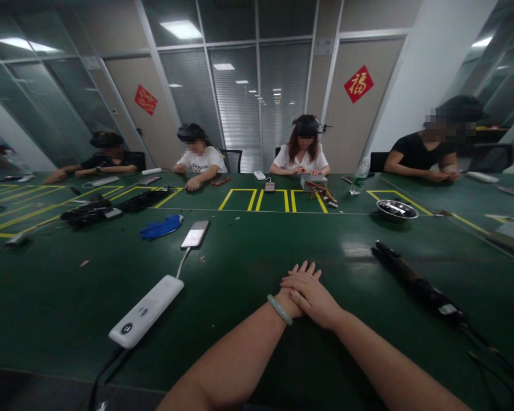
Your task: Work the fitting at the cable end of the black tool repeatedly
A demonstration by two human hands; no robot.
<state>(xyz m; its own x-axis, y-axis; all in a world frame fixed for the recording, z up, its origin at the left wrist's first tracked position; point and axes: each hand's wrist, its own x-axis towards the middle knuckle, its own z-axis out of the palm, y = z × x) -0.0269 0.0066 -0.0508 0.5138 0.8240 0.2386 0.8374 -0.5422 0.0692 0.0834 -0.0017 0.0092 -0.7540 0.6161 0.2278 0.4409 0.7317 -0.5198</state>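
Observation:
My left hand (286,298), with a pale green bangle (280,310) at its wrist, lies flat on the green table (240,245), fingers stretched out and spread. Across its back rests my right hand (314,294), palm down with its fingers extended; neither hand holds an object. To the left lies a long white device (148,311) with a round dark button, joined by a white cable (182,262) to a phone (195,234) with a lit screen. On the right is a black stick-shaped tool (420,283) with a cord.
A blue glove (161,226) and a black bundle (89,212) lie left. A shiny metal bowl (396,210) and a water bottle (360,177) stand right. Yellow tape (257,200) marks the far side, where several people wearing headsets sit. One touches a grey box (313,181) with coloured wires.

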